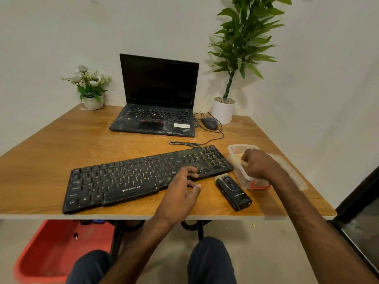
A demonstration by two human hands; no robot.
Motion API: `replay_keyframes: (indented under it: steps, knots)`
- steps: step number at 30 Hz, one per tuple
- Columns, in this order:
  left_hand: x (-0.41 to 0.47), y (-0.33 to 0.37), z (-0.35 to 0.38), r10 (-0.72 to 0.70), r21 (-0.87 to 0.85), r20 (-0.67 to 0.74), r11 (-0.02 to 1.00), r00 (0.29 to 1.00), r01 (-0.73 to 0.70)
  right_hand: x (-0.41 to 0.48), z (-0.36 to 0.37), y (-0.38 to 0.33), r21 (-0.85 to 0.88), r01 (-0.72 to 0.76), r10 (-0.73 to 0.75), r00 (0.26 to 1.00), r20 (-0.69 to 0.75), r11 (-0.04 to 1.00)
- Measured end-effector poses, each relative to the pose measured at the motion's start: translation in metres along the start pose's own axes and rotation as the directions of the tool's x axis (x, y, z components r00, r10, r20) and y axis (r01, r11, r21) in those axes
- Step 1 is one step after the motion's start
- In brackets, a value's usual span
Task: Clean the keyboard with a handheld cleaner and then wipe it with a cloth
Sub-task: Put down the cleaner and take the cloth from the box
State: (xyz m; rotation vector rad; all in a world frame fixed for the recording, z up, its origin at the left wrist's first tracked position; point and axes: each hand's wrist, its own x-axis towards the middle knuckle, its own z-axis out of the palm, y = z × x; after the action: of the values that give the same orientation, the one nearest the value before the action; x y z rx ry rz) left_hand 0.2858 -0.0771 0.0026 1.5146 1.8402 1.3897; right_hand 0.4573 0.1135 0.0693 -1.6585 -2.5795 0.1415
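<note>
Cloth (244, 162) pickup, cleaner (232, 191) idle on table (61, 144)
Cloth was held in tub (244, 179) by right grip (258, 163), keyboard (123, 177) touched by open left grip (180, 187); lift-out probably needed next.

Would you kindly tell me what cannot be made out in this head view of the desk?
Contents of the clear container: the right hand covers them; only a yellowish scrap shows, and whether the hand grips it is hidden.
Some keyboard keys: covered by the fingers of the left hand.
The red bin: its far part is hidden by the table edge.
The label of the handheld cleaner: too small to read.
</note>
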Motion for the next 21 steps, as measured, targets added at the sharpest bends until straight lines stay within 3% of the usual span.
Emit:
replay_keyframes:
  steps: [6, 8, 10, 11, 12, 13, 14, 16, 18, 21]
  knots:
    - [-0.008, -0.013, -0.025, 0.078, 0.244, -0.013, 0.967, 0.997, -0.072, -0.002, 0.005, -0.004, 0.067, -0.067, 0.084, 0.950, -0.301, 0.995]
    - [-0.013, -0.018, -0.033, 0.147, 0.429, -0.003, 0.894, 0.989, -0.131, -0.002, 0.006, 0.002, 0.159, -0.027, 0.095, 0.894, -0.437, 0.987]
    - [-0.016, -0.022, -0.039, 0.181, 0.551, 0.004, 0.820, 0.983, -0.153, -0.005, -0.003, 0.007, 0.359, -0.011, 0.201, 0.844, -0.497, 0.933]
    - [-0.017, -0.023, -0.042, 0.182, 0.588, 0.002, 0.795, 0.983, -0.148, -0.007, -0.010, 0.008, 0.530, -0.007, 0.303, 0.826, -0.475, 0.848]
    - [-0.017, -0.025, -0.045, 0.183, 0.615, -0.003, 0.776, 0.983, -0.142, -0.011, -0.019, 0.006, 0.723, 0.021, 0.405, 0.818, -0.410, 0.690]
    - [-0.017, -0.027, -0.047, 0.182, 0.636, -0.005, 0.759, 0.983, -0.138, -0.016, -0.027, 0.003, 0.881, 0.069, 0.464, 0.829, -0.311, 0.468]
    - [-0.017, -0.028, -0.048, 0.179, 0.654, -0.001, 0.745, 0.984, -0.135, -0.025, -0.034, -0.003, 0.971, 0.093, 0.464, 0.866, -0.189, 0.221]
    - [-0.017, -0.027, -0.050, 0.174, 0.687, 0.019, 0.713, 0.985, -0.139, -0.049, -0.041, -0.023, 0.978, 0.062, 0.317, 0.949, 0.004, -0.198]
    - [-0.015, -0.025, -0.050, 0.180, 0.705, 0.038, 0.692, 0.983, -0.153, -0.069, -0.039, -0.042, 0.908, -0.021, 0.130, 0.988, 0.083, -0.419]
    - [-0.008, -0.023, -0.049, 0.206, 0.702, 0.051, 0.688, 0.977, -0.182, -0.090, -0.024, -0.074, 0.806, -0.133, -0.028, 0.989, 0.144, -0.577]
